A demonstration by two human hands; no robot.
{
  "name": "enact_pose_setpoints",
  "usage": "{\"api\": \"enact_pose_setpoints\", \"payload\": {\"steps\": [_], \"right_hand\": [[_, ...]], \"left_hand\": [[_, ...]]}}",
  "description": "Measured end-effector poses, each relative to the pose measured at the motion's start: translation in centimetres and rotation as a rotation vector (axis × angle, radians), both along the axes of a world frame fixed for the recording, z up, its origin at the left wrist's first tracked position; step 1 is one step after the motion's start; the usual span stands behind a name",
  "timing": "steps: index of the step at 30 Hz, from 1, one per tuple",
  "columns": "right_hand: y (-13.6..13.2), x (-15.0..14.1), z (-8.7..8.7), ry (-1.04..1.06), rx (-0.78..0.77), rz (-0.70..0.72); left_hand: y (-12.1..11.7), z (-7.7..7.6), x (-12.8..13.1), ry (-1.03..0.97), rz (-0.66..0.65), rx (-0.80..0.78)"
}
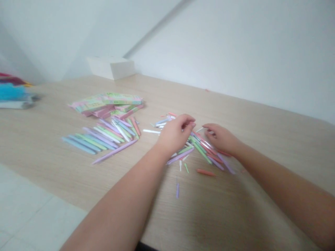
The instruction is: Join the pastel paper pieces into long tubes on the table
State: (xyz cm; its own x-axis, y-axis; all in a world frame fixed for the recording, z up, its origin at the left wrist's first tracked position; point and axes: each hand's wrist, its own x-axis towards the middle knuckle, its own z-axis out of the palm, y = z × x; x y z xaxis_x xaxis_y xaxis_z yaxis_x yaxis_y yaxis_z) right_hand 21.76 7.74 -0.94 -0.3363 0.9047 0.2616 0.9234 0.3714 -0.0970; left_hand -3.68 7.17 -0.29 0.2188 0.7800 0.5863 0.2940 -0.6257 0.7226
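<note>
My left hand (175, 134) and my right hand (221, 137) hover close together over a loose pile of pastel pens and pen parts (204, 150) on the wooden table (235, 205). The left hand's fingers are pinched together at the tips; what they grip is too small and blurred to name. The right hand's fingers curl down onto the pile, touching the pens, and a thin white piece pokes out near its fingertips. Small caps and refills (183, 167) lie scattered just in front of the hands.
A row of assembled pastel pens (104, 137) lies to the left. Behind it sit flat pink and green packets (110, 103). A white box (111, 67) stands against the wall. Blue and red items (14, 92) rest at the far left edge.
</note>
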Motion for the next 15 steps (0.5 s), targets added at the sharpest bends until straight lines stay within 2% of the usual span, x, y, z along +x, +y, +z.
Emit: {"api": "enact_pose_setpoints", "payload": {"steps": [4,8,11,13,15], "right_hand": [[-6.4,4.2,-0.5,0.033,0.032,-0.211],[-12.8,9.8,-3.4,0.032,-0.091,-0.353],[-15.4,11.5,-5.3,0.002,-0.135,-0.289],[-15.8,10.5,-5.7,-0.043,-0.131,-0.203],[-15.1,8.2,-5.4,-0.056,-0.143,-0.103]], "left_hand": [[-0.2,-0.4,0.1,0.056,-0.032,-0.012],[-0.3,-0.7,0.1,0.091,-0.062,-0.038],[-0.2,-0.8,0.0,0.094,-0.059,-0.060],[0.0,-0.8,0.0,0.083,-0.055,-0.061],[0.3,-0.9,-0.1,0.045,-0.049,-0.062]]}}
